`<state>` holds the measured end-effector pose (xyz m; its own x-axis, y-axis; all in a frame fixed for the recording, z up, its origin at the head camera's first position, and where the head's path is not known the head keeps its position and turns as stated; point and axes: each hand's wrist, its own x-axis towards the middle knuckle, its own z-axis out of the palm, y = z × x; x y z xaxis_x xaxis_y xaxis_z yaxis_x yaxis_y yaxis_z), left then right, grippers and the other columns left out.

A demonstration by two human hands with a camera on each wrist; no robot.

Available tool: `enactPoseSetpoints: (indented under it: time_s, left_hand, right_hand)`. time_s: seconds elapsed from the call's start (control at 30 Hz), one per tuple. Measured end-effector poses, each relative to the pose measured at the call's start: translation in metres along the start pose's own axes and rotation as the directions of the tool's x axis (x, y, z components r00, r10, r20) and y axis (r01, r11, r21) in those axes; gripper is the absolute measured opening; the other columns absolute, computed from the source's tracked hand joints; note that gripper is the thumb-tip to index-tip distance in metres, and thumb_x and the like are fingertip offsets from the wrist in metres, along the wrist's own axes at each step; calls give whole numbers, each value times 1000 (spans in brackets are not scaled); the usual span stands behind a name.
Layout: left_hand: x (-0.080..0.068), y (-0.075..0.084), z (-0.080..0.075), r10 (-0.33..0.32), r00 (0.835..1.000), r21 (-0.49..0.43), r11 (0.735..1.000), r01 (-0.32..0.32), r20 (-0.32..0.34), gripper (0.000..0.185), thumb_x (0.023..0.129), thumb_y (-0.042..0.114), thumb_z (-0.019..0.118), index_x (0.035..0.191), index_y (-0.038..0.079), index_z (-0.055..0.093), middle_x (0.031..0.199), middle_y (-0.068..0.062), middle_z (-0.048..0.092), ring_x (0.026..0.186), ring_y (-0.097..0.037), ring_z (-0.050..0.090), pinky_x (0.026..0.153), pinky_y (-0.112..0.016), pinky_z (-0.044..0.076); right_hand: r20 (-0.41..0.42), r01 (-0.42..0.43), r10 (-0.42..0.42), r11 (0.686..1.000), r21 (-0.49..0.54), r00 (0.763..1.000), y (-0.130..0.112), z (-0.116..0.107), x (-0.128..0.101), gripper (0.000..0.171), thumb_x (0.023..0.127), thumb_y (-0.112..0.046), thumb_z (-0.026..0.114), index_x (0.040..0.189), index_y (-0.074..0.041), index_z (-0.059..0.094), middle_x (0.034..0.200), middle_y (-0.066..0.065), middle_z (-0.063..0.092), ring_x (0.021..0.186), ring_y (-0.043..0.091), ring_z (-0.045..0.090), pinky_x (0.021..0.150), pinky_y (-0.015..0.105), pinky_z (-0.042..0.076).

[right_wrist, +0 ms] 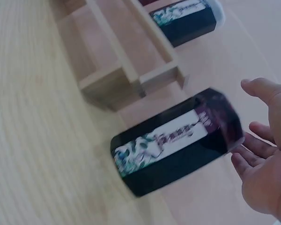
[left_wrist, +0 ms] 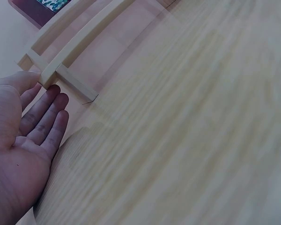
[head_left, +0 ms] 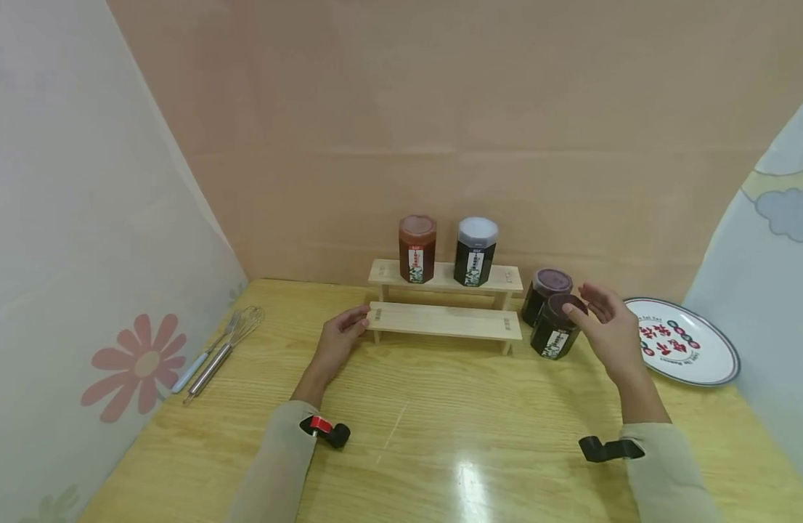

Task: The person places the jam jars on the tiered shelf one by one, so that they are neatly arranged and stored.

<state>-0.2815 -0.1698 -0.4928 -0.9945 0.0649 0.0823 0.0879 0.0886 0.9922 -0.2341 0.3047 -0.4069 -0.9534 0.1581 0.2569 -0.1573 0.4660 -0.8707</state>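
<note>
A two-step wooden shelf [head_left: 443, 321] stands mid-table. On its top step are a red-brown jar [head_left: 417, 248] and a black jar with a white lid [head_left: 475, 251]. Two dark jars stand on the table at the shelf's right end, one [head_left: 545, 290] behind the other [head_left: 553, 335]. My right hand [head_left: 591, 309] is spread beside the front jar's lid [right_wrist: 225, 117], with fingers [right_wrist: 255, 129] straight and curled round nothing. My left hand [head_left: 349, 327] lies flat, and its thumb [left_wrist: 30, 79] touches the left end of the lower step [left_wrist: 61, 70].
A whisk [head_left: 228, 341] and a blue-handled utensil [head_left: 195, 367] lie at the left by the flowered side wall. A white plate with a red pattern [head_left: 685, 341] sits at the right. A bare wood tabletop [head_left: 441, 436] lies in front of the shelf.
</note>
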Motion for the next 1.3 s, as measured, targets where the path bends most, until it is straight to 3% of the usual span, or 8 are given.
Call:
enactPoseSetpoints:
  time_s: [0.23, 0.47, 0.6, 0.77, 1.03, 1.17, 1.3]
  left_hand:
    - [0, -1, 1, -4, 1000, -13, 1000, 3, -5, 34, 103, 20, 65, 137, 13, 66, 144, -7, 62, 129, -20, 58, 98, -18, 54]
    - [-1, -1, -1, -11, 1000, -10, 1000, 11, 1, 36, 103, 23, 67, 137, 14, 66, 144, -7, 62, 130, -22, 58, 103, -25, 54]
    - [-1, -1, -2, -10, 1000, -10, 1000, 10, 9, 37, 103, 24, 66, 138, 14, 65, 146, -7, 61, 132, -24, 57, 104, -25, 54]
    - [0, -1, -1, -16, 1000, -16, 1000, 16, 12, 37, 103, 23, 66, 138, 12, 65, 147, -7, 61, 133, -24, 56, 103, -22, 53]
    - [0, -2, -1, -17, 1000, -14, 1000, 17, 7, 36, 103, 21, 65, 138, 12, 65, 147, -7, 61, 133, -24, 56, 111, -37, 52]
    - [0, -2, -1, -12, 1000, -9, 1000, 12, 7, 35, 104, 21, 65, 138, 13, 65, 147, -7, 61, 134, -25, 56, 107, -29, 53]
    - [0, -2, -1, -9, 1000, -10, 1000, 9, 4, 35, 104, 22, 65, 138, 13, 65, 145, -8, 61, 133, -25, 56, 101, -21, 54]
  right_hand:
    - [32, -55, 56, 998, -30, 998, 18, 1, 4, 75, 98, -35, 72, 160, -9, 38, 161, 17, 45, 140, 5, 49, 106, 3, 40]
    - [74, -84, 86, 996, -29, 994, 21, 5, 4, 84, 96, -36, 75, 162, -7, 32, 163, 24, 38, 152, 36, 39, 111, 6, 38]
    - [82, -78, 82, 996, -48, 993, 20, 7, 3, 89, 95, -37, 77, 163, -7, 28, 161, 25, 41, 149, 42, 39, 107, 4, 39]
    - [90, -88, 92, 995, -50, 992, 25, 9, 2, 90, 94, -37, 77, 163, -7, 28, 160, 26, 42, 148, 43, 40, 101, 1, 41]
    - [82, -75, 78, 997, -37, 994, 32, 11, 0, 84, 95, -36, 77, 161, -9, 33, 159, 27, 43, 149, 43, 40, 102, 2, 42]
    - [70, -85, 87, 996, -29, 994, 32, 11, -1, 81, 95, -34, 77, 160, -10, 36, 159, 25, 44, 149, 43, 39, 112, 12, 41]
    - [63, -93, 93, 996, -13, 994, 31, 11, 0, 78, 95, -33, 77, 159, -11, 39, 157, 21, 46, 149, 39, 42, 110, 11, 43]
